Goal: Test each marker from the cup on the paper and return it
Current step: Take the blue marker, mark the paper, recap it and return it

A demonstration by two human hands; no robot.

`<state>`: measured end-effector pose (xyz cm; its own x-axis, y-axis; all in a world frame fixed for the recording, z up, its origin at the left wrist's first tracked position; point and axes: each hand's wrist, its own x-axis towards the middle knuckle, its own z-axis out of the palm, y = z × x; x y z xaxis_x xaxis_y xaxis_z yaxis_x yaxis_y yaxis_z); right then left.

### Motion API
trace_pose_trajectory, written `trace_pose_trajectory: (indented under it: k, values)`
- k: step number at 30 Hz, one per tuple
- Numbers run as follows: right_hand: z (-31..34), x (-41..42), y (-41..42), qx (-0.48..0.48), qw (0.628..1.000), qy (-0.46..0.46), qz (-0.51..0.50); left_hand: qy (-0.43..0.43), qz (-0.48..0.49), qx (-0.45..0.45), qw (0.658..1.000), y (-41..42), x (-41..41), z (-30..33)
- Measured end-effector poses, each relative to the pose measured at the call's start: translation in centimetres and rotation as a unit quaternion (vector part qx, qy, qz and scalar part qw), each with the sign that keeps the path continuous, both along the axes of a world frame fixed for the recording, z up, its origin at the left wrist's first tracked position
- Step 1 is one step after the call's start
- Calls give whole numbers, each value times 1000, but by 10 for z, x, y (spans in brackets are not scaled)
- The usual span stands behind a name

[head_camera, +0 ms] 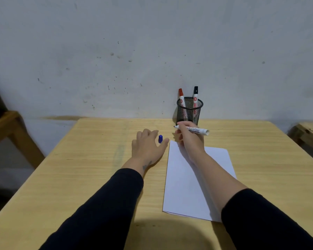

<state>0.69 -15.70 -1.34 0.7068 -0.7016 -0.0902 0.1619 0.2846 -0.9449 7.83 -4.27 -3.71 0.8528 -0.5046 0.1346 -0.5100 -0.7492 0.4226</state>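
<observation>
A black mesh cup stands at the table's far edge, holding a red-capped marker and a black-capped marker. My right hand grips an uncapped white marker level above the table, tip pointing left, just in front of the cup. Its blue cap stands upright on the table between my left thumb and fingers. My left hand rests palm down with fingers apart, around the cap but not gripping it. A blank white sheet of paper lies under my right forearm.
The wooden table meets a grey marked wall at the back. A wooden stand is off to the left and another wooden piece at the right edge.
</observation>
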Motion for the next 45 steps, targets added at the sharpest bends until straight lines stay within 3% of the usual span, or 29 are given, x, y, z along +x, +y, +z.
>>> trace_pose_trajectory:
  k: [3, 11, 24, 27, 31, 34, 37, 40, 41, 43, 45]
  values:
    - [-4, -1, -2, -23, 1000, 3, 19, -64, -23, 37, 997, 8, -7, -12]
    - [-17, 14, -10, -257, 959, 111, -37, -23, -38, 84, 995, 7, -4, -19]
    - [-26, 20, -10, -310, 933, 180, -31, -20, -39, 98, 994, 8, -6, -15]
    - [-21, 17, -10, -286, 943, 166, -40, -19, -42, 94, 995, 8, -7, -14]
    - [-4, 10, -16, -149, 982, 106, -54, 12, -32, 28, 999, 9, -5, -9]
    - [15, 5, -26, -88, 991, 98, 15, -67, -54, -26, 996, 8, 2, 4]
    - [27, 1, -32, -60, 993, 84, 64, -145, -95, 33, 984, 3, 8, 20]
    - [27, -8, -37, -44, 994, 62, 83, -94, -92, 82, 988, -3, 11, 27]
    - [25, -12, -38, -36, 994, 53, 91, -58, -78, 51, 994, -4, 12, 28]
    - [22, -19, -41, -6, 995, 24, 100, 54, -38, -111, 992, -6, 12, 28]
    - [22, -21, -43, 28, 994, -12, 102, 160, -7, -298, 941, -8, 10, 34]
